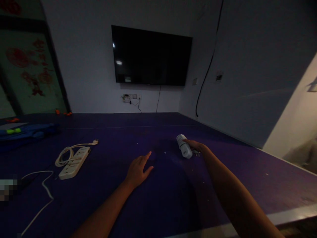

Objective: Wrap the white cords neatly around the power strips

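My right hand (197,144) grips a white power strip (186,151) from its right side. White cord is wound round the strip's far part, and what looks like its plug (196,153) pokes out below my fingers. Most of those fingers are hidden behind the hand and the strip. My left hand (137,171) is empty, fingers stretched out and thumb apart, over the purple surface (158,201) to the left of the strip. Further left lies a second white power strip (75,163) with sockets on top, its loosely coiled cord (64,155) beside it.
A thin white cable (47,188) runs along the left front. Blue cloth (37,130) and small orange things (67,114) lie at the back left. A television (152,56) hangs on the far wall, and a black cable (206,74) dangles down the right wall.
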The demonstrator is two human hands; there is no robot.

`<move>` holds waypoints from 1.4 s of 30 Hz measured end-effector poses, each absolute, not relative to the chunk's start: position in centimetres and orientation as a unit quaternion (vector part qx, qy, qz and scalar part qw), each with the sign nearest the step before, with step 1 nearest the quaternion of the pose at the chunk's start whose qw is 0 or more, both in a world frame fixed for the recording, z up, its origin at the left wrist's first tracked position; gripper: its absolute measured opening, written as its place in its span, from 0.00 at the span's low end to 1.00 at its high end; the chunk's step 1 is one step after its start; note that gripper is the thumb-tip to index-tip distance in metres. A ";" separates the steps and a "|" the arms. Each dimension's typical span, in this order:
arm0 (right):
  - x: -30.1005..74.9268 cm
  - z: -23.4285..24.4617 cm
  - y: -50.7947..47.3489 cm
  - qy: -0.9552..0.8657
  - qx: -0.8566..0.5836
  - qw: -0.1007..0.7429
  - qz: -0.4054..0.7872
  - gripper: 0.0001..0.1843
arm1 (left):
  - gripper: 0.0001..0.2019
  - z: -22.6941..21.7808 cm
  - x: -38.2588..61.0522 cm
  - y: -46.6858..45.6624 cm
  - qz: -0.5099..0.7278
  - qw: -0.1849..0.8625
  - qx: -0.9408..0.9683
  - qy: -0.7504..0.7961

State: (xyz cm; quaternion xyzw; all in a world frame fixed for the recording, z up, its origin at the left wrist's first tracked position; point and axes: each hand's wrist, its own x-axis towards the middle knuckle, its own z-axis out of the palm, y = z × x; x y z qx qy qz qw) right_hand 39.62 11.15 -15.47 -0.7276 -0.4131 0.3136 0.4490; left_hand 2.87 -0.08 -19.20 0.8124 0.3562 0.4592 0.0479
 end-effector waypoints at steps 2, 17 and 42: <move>40.2 -15.1 11.9 -0.460 -0.737 0.375 0.323 0.16 | 0.27 -19.4 2.9 0.1 0.429 0.006 0.827 0.362; 40.1 -14.6 9.4 -0.552 -0.801 0.230 0.033 0.17 | 0.28 -19.6 3.0 0.2 0.392 -0.023 0.842 0.370; 36.4 -17.1 6.3 -0.567 -0.810 0.110 -0.098 0.43 | 0.29 -20.0 3.2 0.2 0.365 0.032 0.844 0.392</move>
